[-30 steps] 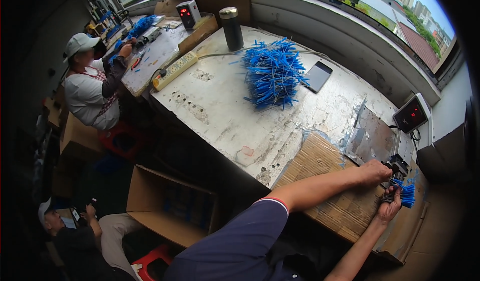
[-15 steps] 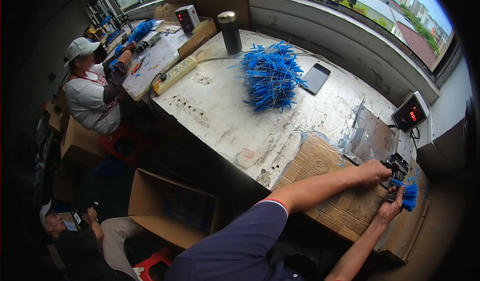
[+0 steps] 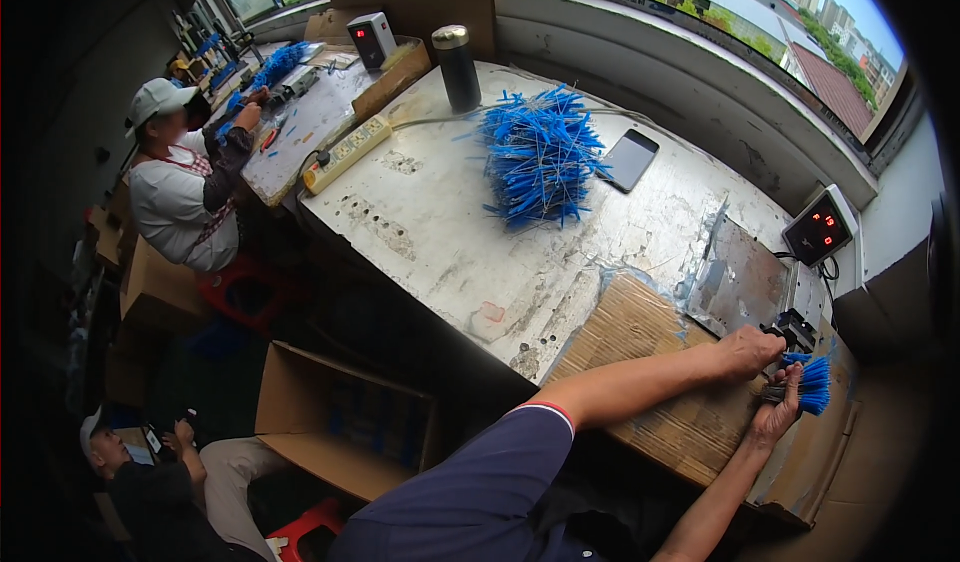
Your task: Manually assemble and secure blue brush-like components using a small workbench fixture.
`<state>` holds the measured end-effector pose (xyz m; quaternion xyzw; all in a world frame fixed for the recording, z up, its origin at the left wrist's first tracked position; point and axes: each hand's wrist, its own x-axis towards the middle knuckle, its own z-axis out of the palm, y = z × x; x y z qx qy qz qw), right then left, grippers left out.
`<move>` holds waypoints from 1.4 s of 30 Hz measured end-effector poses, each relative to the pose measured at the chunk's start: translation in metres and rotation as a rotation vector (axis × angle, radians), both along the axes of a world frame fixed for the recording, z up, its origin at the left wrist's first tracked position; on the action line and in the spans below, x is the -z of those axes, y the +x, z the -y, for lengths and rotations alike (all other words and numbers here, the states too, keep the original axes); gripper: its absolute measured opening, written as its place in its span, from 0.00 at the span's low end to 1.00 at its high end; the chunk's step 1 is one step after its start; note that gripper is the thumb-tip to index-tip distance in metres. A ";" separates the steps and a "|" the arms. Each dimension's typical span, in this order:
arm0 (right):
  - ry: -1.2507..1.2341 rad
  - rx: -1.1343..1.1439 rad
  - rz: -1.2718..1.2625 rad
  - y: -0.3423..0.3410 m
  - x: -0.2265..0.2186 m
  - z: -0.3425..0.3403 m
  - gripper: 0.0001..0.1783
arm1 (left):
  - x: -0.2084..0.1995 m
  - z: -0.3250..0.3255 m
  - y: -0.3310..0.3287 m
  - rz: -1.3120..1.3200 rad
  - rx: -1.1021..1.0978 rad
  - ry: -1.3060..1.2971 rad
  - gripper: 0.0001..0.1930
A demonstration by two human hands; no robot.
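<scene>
My right hand point(image 3: 776, 417) is closed around a bundle of thin wire pieces with blue ends point(image 3: 816, 387); the blue ends fan out to the right and the bare wires point left. My left hand point(image 3: 750, 350) is pinched at a small black fixture point(image 3: 797, 330), just beyond the bundle. Whatever sits between its fingertips is too small to make out. Behind the fixture lies a flat metal plate point(image 3: 745, 274). A large heap of similar blue-ended wire pieces point(image 3: 543, 157) is piled farther back on the worn white table point(image 3: 430, 247).
Cardboard point(image 3: 640, 342) covers the table's near right part. A box with a red digital display point(image 3: 820, 226), a phone point(image 3: 630, 160), a dark flask point(image 3: 458, 70) and a power strip point(image 3: 347, 154) stand around. An open carton point(image 3: 330, 417) is below. Two people point(image 3: 185, 182) sit at left.
My right hand and the bundle have shifted slightly up and left, closer to the fixture. My left hand stays nearly in place. The digital display's red readout has changed.
</scene>
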<state>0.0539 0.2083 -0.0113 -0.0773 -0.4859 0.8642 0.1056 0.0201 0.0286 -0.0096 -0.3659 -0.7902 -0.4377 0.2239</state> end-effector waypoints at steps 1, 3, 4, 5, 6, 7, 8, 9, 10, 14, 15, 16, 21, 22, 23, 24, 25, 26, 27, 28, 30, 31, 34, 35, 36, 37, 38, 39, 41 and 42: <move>-0.033 -0.019 -0.087 -0.008 0.015 -0.015 0.14 | -0.001 -0.001 -0.002 0.098 -0.101 0.112 0.07; -0.008 0.035 -0.073 -0.003 0.011 -0.012 0.13 | -0.003 0.001 -0.003 0.281 -0.221 0.319 0.09; 0.017 0.084 -0.060 -0.001 0.009 -0.008 0.12 | -0.005 0.004 -0.005 0.282 -0.221 0.317 0.09; 0.065 0.077 -0.040 0.001 0.007 -0.006 0.11 | -0.008 0.006 -0.006 0.318 -0.201 0.380 0.10; 0.070 0.090 -0.037 0.003 0.007 -0.010 0.11 | -0.014 0.005 -0.006 0.361 -0.169 0.446 0.12; 0.124 0.046 -0.018 0.004 0.009 -0.013 0.11 | -0.019 0.004 -0.002 0.418 -0.148 0.426 0.14; 0.171 -0.011 -0.003 0.004 0.007 -0.009 0.10 | -0.022 0.003 -0.001 0.416 -0.147 0.426 0.14; 0.151 0.005 0.012 0.008 -0.001 0.006 0.09 | -0.022 0.003 0.000 0.408 -0.129 0.403 0.15; 0.150 0.003 0.013 0.012 -0.006 0.015 0.09 | -0.022 0.003 0.001 0.400 -0.110 0.380 0.15; 0.322 -0.038 0.005 0.025 -0.031 0.052 0.08 | -0.013 0.008 0.001 0.435 -0.032 0.370 0.14; 0.306 -0.064 0.012 0.023 -0.029 0.044 0.08 | -0.014 0.005 0.000 0.457 -0.022 0.384 0.13; 0.289 -0.090 0.020 0.020 -0.026 0.037 0.08 | -0.016 0.003 -0.001 0.480 -0.011 0.398 0.13; 0.091 -0.115 -0.025 0.014 -0.008 0.022 0.07 | -0.013 0.002 -0.002 0.419 -0.025 0.517 0.11; 0.026 -0.016 -0.046 0.014 -0.006 0.025 0.07 | -0.012 0.003 -0.002 0.364 -0.080 0.562 0.11; 0.038 0.019 -0.081 0.011 -0.002 0.017 0.07 | -0.012 0.004 -0.001 0.308 -0.148 0.552 0.09; 0.038 0.029 -0.085 0.010 0.000 0.007 0.07 | -0.013 0.003 -0.001 0.306 -0.137 0.550 0.09; 0.043 0.105 -0.097 0.010 0.003 -0.002 0.07 | -0.015 0.003 -0.002 0.308 -0.198 0.609 0.09; 0.047 0.176 -0.108 0.012 0.000 -0.003 0.08 | -0.016 0.003 -0.002 0.311 -0.265 0.668 0.09; 0.068 0.198 -0.085 0.015 -0.004 -0.005 0.06 | -0.017 0.003 -0.002 0.311 -0.258 0.666 0.09; 0.068 0.205 -0.086 0.016 -0.006 -0.003 0.06 | -0.018 0.002 -0.003 0.311 -0.202 0.620 0.09; 0.279 0.185 -0.130 0.021 -0.019 0.012 0.06 | -0.016 -0.002 -0.002 0.312 -0.087 0.527 0.09; 0.373 0.199 -0.172 0.023 -0.026 0.027 0.05 | -0.014 -0.003 -0.001 0.367 -0.008 0.462 0.08; 0.459 0.101 -0.169 0.022 -0.025 0.038 0.08 | -0.014 -0.003 -0.003 0.595 0.167 0.529 0.08; 0.438 0.113 -0.153 0.023 -0.026 0.045 0.09 | -0.017 0.003 -0.001 0.676 0.202 0.568 0.07; 0.418 0.123 -0.145 0.026 -0.032 0.052 0.09 | -0.017 0.004 -0.002 0.655 0.208 0.594 0.07; 0.429 0.075 -0.139 0.027 -0.034 0.050 0.10 | -0.018 0.006 -0.003 0.660 0.200 0.582 0.07; 0.431 0.083 -0.142 0.028 -0.035 0.048 0.10 | -0.017 0.005 -0.004 0.663 0.187 0.571 0.07; 0.453 0.087 -0.127 0.029 -0.036 0.049 0.10 | -0.017 0.003 -0.005 0.660 0.193 0.570 0.07; 0.466 0.064 -0.085 0.028 -0.033 0.045 0.11 | -0.015 0.000 -0.004 0.622 0.169 0.537 0.07; 0.466 0.064 -0.092 0.029 -0.030 0.041 0.11 | -0.014 -0.001 -0.003 0.616 0.169 0.538 0.07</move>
